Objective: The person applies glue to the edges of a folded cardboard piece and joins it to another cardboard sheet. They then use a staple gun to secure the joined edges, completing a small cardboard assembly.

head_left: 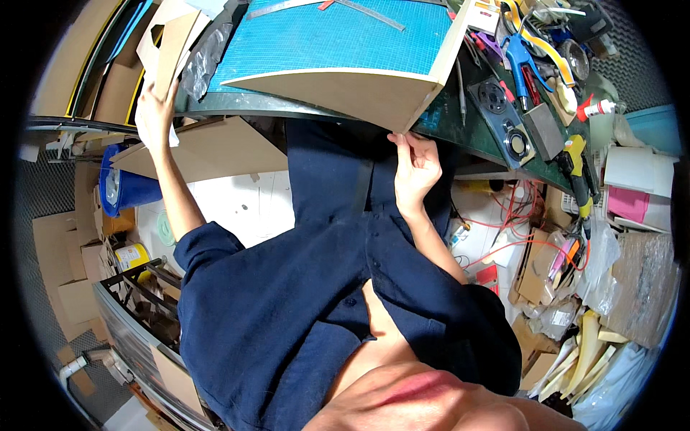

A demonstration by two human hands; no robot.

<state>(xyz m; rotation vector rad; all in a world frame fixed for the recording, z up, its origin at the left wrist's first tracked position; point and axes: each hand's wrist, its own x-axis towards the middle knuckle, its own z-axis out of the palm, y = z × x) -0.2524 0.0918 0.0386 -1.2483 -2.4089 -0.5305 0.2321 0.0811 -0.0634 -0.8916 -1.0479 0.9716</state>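
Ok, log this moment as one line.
Left hand: holding tan board | Right hand: at corner of joined panels | Rulers: on blue mat

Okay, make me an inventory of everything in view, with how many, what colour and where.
Bench: one, dark green, top
Cutting mat: one, blue, on the bench
Tan panel: one, tan, over the mat's near edge
Metal strips: at least two, grey, mat's far side
Thin sheets: several, tan, upper left
Pistol-shaped tool: one, blue, bench's right
Block: one, grey, bench's right
Bucket: one, blue, below bench, left
Small items: too crowded to count, mixed colours, right side
Clothing: dark blue, on the person
Left hand: one, bare, at the thin sheets
Right hand: one, bare, at the panel's near corner
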